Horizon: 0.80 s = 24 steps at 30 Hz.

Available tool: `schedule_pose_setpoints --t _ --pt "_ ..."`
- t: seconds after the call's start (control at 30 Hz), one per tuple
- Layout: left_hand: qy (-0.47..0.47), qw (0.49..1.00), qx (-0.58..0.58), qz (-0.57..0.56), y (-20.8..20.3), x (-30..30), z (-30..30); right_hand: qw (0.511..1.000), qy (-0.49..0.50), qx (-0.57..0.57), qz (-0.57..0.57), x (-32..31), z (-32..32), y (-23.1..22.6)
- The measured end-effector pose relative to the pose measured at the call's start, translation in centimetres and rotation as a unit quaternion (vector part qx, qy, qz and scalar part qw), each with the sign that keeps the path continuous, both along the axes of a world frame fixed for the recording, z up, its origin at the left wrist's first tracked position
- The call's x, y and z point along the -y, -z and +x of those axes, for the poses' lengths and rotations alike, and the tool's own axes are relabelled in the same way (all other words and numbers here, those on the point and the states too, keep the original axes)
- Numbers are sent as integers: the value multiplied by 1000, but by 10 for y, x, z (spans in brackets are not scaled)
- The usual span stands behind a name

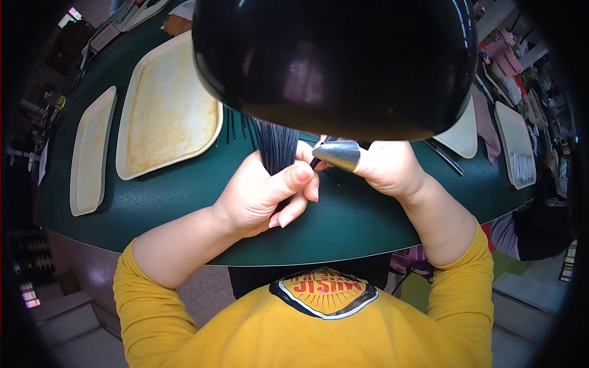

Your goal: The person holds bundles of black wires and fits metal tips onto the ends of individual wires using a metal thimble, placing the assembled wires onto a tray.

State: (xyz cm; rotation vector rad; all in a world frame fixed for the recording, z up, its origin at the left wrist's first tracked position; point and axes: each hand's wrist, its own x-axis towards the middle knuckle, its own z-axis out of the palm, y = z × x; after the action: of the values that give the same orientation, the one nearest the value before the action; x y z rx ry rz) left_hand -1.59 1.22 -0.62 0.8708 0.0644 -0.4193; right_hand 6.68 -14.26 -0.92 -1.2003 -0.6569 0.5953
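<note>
Thin black wire-like strands (276,147) stand in a dense bundle in my left hand (257,190). Its thumb and fingers are closed around their lower part. Close beside it, my right hand (392,165) wears a pointed silver metal cap (340,154) on the thumb. A few dark strands (316,163) show between the cap's tip and my left fingers, where the right hand pinches. Most of the right fingers are hidden behind the cap and under a glossy black dome (331,67), which looks like a lamp shade.
A large cream tray (169,104) and a narrow one (92,153) lie left on the dark green table (343,227). More strands lie beside the large tray. At right are a white tray (460,132), a thin metal tool (445,157) and a tray of pale thin pieces (521,165).
</note>
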Motion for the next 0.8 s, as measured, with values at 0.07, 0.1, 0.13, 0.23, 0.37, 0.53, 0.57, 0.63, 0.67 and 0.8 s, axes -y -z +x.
schedule_pose_setpoints --t 0.07,0.1,0.13,0.23,0.37,0.53,0.57,0.63,0.67,0.8 --pt "-31 992 63 104 6 -2 0 994 21 105 -26 0 0 -3" --pt "-49 993 61 92 5 -2 -1 999 15 44 -11 0 0 -6" --pt "-50 993 61 92 5 -1 -1 1000 9 -18 5 0 1 -7" --pt "-58 990 86 100 5 0 -1 997 13 -33 70 3 6 -2" --pt "-69 986 100 114 6 1 -1 996 -27 -45 76 4 9 6" --pt "-38 992 97 69 5 -3 -3 987 -104 -107 -62 -1 -3 -10" --pt "-34 993 80 74 4 -1 -3 989 -99 -101 -45 0 -3 -7" --pt "-36 995 53 73 5 6 -2 990 -76 -119 28 0 -2 4" --pt "-44 996 42 68 6 9 -1 984 -59 -144 84 -2 1 9" --pt "68 990 64 101 7 -3 0 960 -47 -258 103 -2 1 9"
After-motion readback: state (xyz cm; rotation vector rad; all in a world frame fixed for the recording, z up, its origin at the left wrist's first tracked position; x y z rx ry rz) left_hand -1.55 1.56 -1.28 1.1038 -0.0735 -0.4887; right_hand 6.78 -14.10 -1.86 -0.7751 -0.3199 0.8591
